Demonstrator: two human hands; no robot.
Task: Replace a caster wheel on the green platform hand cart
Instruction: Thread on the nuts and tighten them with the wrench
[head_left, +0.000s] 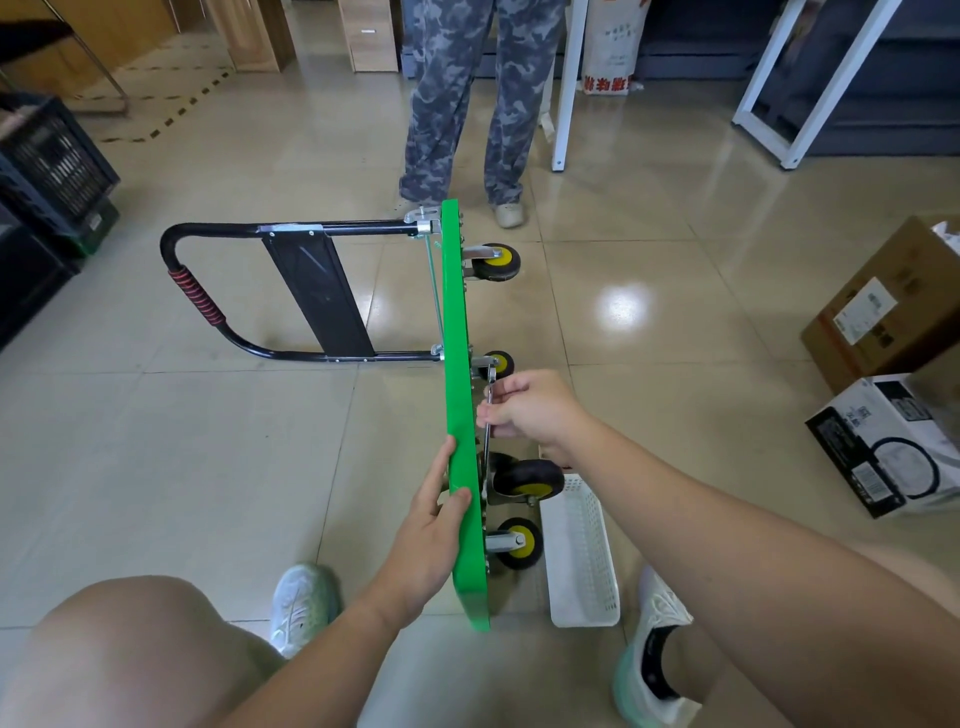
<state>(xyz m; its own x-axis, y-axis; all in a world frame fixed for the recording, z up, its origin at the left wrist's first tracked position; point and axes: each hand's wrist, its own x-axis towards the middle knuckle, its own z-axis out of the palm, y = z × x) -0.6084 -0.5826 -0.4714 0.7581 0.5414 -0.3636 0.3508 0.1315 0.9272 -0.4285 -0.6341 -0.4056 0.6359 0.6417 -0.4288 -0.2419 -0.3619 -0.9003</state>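
The green platform cart (458, 364) stands on its side edge on the tiled floor, its black handle (218, 296) folded out flat to the left. Several black-and-yellow caster wheels stick out to the right, among them the far one (500, 261) and a near one (527, 478). My left hand (434, 535) holds the platform's near edge, thumb on the edge and fingers on the left face. My right hand (524, 408) grips a slim metal wrench (488, 415) that runs along the underside between the casters. Where the wrench's ends sit is unclear.
A white plastic basket (579, 561) lies on the floor just right of the cart. Cardboard boxes (883, 415) sit at the right. A person in camouflage trousers (462, 104) stands beyond the cart. Black crates (47, 171) are at the left, white frame legs (566, 83) behind.
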